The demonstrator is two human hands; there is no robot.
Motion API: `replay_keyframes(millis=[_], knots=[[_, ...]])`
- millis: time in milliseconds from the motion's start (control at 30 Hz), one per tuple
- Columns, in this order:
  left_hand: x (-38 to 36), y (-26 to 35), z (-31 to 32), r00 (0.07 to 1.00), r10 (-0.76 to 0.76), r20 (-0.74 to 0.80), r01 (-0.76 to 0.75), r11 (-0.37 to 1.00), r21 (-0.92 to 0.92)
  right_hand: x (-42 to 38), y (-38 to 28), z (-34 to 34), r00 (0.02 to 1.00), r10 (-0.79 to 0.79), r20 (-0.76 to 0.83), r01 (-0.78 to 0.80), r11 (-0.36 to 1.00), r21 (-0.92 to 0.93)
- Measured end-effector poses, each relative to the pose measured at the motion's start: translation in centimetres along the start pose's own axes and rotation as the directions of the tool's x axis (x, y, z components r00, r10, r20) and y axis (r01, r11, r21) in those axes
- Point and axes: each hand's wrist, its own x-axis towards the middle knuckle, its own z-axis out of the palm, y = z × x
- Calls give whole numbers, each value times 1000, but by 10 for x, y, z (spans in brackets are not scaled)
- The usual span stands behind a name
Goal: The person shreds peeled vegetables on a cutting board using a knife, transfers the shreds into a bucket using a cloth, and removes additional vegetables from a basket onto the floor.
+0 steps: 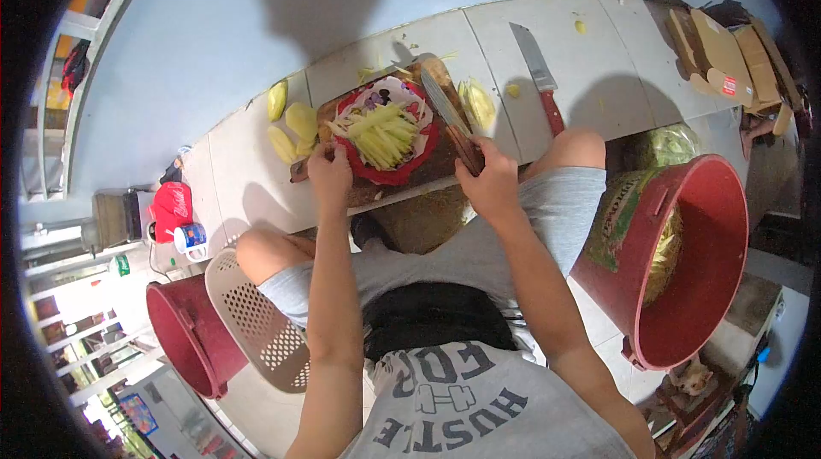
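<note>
A red-rimmed plate (pixel 386 175) with a floral pattern sits on a wooden cutting board (pixel 446 159). Pale green cut strips (pixel 382 134) are heaped on it. At the near left of the plate, my left hand (pixel 330 172) is closed on its rim. My right hand (pixel 489 175) grips the wooden handle of a knife (pixel 441 100), whose blade points away along the plate's right side. Peeled pale green pieces (pixel 301 122) lie left of the board, and another peeled piece (pixel 476 103) lies to its right.
A second knife (pixel 534 55) with a red-brown handle lies on the tiled ledge (pixel 599 40). Cardboard boxes (pixel 710 53) stand at the far right. A large red bin (pixel 697 288) is by my right leg; a smaller red bin (pixel 184 335) and perforated basket (pixel 256 322) are left.
</note>
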Motion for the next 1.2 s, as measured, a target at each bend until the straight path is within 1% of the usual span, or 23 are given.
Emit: replay_keyframes(millis=[67, 133, 167, 233, 267, 333, 367, 433, 467, 533, 567, 633, 767, 833, 867, 933, 967, 1000, 1033, 1067, 1133, 1167, 1200], knots=[[-3, 10, 12, 997, 62, -54, -62, 998, -2, 1, -1, -2, 1000, 22, 8, -22, 1000, 3], [-9, 29, 19, 941, 328, -83, -329, 944, -6, 0, -2, -4, 999, 45, 20, -45, 999, 9], [-8, 37, 20, 941, 328, -84, -330, 944, -6, 1, -3, -4, 998, 45, 32, -45, 999, 10], [-5, 52, 23, 815, 578, 38, -567, 782, 261, 2, -4, -7, 998, 45, 41, -46, 999, 9], [-1, 59, 22, 814, 579, 40, -568, 781, 259, 1, -7, -9, 997, 62, 45, -63, 998, 21], [9, 79, 19, 794, 470, 385, -596, 727, 341, 1, -7, -9, 996, 79, 48, -81, 996, 33], [15, 91, 19, 794, 470, 386, -596, 727, 342, 1, -7, -8, 997, 69, 39, -71, 996, 50], [27, 113, 25, 693, 237, 681, -671, 557, 489, 1, -7, -7, 998, 61, 31, -63, 996, 68], [38, 114, 32, 693, 236, 681, -671, 557, 490, 1, -7, -6, 998, 56, 27, -58, 995, 83], [60, 106, 52, 513, 183, 839, -785, 495, 372, 4, -9, -7, 999, 49, 17, -51, 994, 96], [66, 102, 60, 509, 186, 840, -788, 494, 368, 5, -12, -9, 994, 96, 55, -101, 990, 99], [73, 99, 71, 444, 311, 840, -843, 462, 275, 5, -13, -12, 985, 151, 89, -159, 982, 97], [88, 99, 80, 395, 277, 876, -839, 497, 221, 4, -10, -13, 997, 74, 25, -75, 996, 56], [87, 106, 78, 354, 241, 904, -893, 373, 251, 5, -8, -11, 999, 46, 10, -47, 996, 74], [88, 109, 75, 355, 239, 904, -893, 371, 253, 5, -7, -9, 999, 37, -2, -37, 996, 79], [87, 118, 71, 437, 63, 898, -808, 467, 360, 6, -8, -11, 999, 31, -22, -29, 996, 80], [86, 116, 71, 432, 64, 900, -812, 463, 356, 6, -9, -14, 994, 108, 29, -111, 990, 89], [89, 104, 71, 470, 113, 876, -799, 476, 367, 6, -11, -16, 980, 183, 82, -190, 977, 95], [89, 101, 65, 508, 159, 847, -785, 491, 378, 7, -11, -16, 980, 183, 79, -190, 977, 96], [87, 97, 58, 508, 160, 847, -786, 490, 378, 7, -12, -17, 978, 192, 79, -199, 975, 94], [76, 98, 36, 637, 277, 720, -661, 677, 325, 7, -12, -18, 977, 201, 78, -208, 974, 92], [78, 93, 32, 636, 278, 720, -662, 675, 325, 7, -12, -18, 971, 225, 86, -232, 969, 82], [80, 88, 28, 680, 238, 693, -597, 728, 336, 7, -13, -18, 964, 249, 94, -257, 964, 72]])
